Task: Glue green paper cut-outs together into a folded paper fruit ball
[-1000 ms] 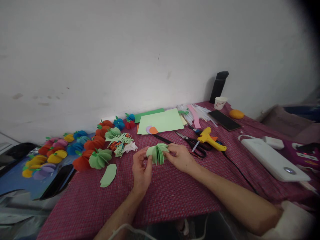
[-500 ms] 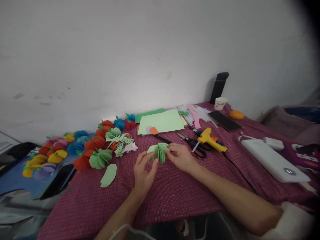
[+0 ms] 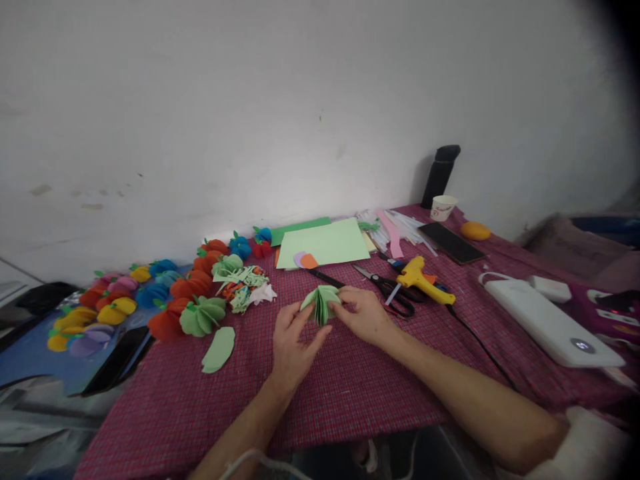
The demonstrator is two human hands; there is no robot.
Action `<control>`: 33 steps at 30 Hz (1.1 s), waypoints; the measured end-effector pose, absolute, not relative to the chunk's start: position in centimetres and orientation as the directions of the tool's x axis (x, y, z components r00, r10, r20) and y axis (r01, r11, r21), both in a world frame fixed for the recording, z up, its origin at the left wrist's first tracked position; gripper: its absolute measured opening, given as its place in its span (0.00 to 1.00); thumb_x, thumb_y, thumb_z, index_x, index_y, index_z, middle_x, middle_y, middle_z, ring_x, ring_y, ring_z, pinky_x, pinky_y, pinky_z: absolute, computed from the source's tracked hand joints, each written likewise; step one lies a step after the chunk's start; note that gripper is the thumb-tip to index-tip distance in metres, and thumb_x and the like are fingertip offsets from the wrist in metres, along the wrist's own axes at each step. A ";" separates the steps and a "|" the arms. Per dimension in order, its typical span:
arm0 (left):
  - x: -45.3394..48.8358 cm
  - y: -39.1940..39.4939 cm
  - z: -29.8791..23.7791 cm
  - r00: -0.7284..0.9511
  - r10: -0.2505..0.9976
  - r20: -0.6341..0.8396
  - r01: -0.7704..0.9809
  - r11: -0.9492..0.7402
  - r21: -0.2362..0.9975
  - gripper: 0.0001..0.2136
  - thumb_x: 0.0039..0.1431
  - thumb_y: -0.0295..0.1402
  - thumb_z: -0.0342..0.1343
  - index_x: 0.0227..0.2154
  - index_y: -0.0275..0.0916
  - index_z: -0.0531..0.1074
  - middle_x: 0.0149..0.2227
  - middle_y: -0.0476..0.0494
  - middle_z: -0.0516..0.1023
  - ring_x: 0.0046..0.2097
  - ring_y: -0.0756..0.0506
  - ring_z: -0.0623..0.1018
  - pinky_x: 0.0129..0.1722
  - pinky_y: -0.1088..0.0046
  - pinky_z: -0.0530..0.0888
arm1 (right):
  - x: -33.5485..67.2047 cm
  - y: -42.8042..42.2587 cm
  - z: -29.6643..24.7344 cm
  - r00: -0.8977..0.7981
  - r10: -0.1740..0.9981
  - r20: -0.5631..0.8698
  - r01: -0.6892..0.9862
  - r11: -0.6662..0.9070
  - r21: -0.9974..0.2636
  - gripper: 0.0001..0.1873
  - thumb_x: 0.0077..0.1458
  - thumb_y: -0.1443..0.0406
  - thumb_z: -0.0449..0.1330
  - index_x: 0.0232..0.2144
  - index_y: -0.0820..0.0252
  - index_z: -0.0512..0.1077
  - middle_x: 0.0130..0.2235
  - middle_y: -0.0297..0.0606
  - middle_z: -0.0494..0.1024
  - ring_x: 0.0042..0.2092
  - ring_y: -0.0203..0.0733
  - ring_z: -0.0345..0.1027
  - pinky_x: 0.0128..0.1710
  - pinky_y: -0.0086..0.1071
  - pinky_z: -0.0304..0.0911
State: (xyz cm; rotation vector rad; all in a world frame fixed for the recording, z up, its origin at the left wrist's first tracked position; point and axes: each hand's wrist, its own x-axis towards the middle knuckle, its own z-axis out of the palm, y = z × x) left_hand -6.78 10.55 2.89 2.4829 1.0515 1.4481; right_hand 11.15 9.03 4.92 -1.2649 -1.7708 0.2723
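Observation:
Between my hands, above the red checked cloth, is a light green paper pumpkin (image 3: pixel 321 303) made of several folded leaves fanned out at its middle. My left hand (image 3: pixel 295 333) grips its left side, the thumb held away from the leaves. On the right side, the fingers of my right hand (image 3: pixel 363 313) pinch the outer leaf. Loose light green paper cutouts (image 3: pixel 219 350) lie on the cloth to the left of my left hand. A finished light green paper pumpkin (image 3: pixel 203 315) sits just behind them.
Paper pumpkins in several colours (image 3: pixel 115 311) crowd the left. Paper scraps (image 3: pixel 245 288) lie beside them. Green sheets (image 3: pixel 325 245) are at the back. Scissors (image 3: pixel 390 290), a yellow glue gun (image 3: pixel 420 281), a phone (image 3: pixel 450 242) and a white power bank (image 3: pixel 547 320) occupy the right.
The paper pumpkin's leaves have shifted and its fan is narrower at the middle. My left hand has moved slightly right, its thumb now off the leaves.

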 end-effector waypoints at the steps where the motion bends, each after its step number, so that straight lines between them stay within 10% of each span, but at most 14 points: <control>1: -6.8 10.5 2.9 0.315 0.611 0.726 0.505 -0.756 0.417 0.16 0.52 0.34 0.57 0.45 0.39 0.69 0.43 0.41 0.70 0.45 0.44 0.71 0.45 0.65 0.70 | 11.2 9.0 4.9 -0.058 0.838 0.542 0.637 0.449 -0.627 0.13 0.55 0.66 0.54 0.21 0.60 0.72 0.27 0.35 0.74 0.30 0.35 0.66 0.31 0.27 0.59; 14: -6.8 10.8 3.0 0.212 0.771 0.600 0.350 -0.633 0.690 0.11 0.57 0.32 0.50 0.41 0.39 0.74 0.41 0.43 0.73 0.44 0.46 0.72 0.44 0.70 0.70 | 11.2 9.0 5.0 -0.066 0.844 0.533 0.633 0.448 -0.631 0.13 0.55 0.66 0.55 0.20 0.60 0.71 0.27 0.35 0.73 0.30 0.35 0.65 0.31 0.27 0.59; 33: -6.9 11.1 2.9 0.127 0.718 0.685 0.425 -0.663 0.616 0.06 0.55 0.31 0.52 0.30 0.39 0.74 0.34 0.45 0.75 0.38 0.48 0.75 0.39 0.72 0.71 | 11.2 9.0 5.0 -0.084 0.837 0.541 0.621 0.469 -0.628 0.14 0.55 0.67 0.54 0.19 0.60 0.70 0.26 0.35 0.72 0.30 0.34 0.65 0.31 0.27 0.59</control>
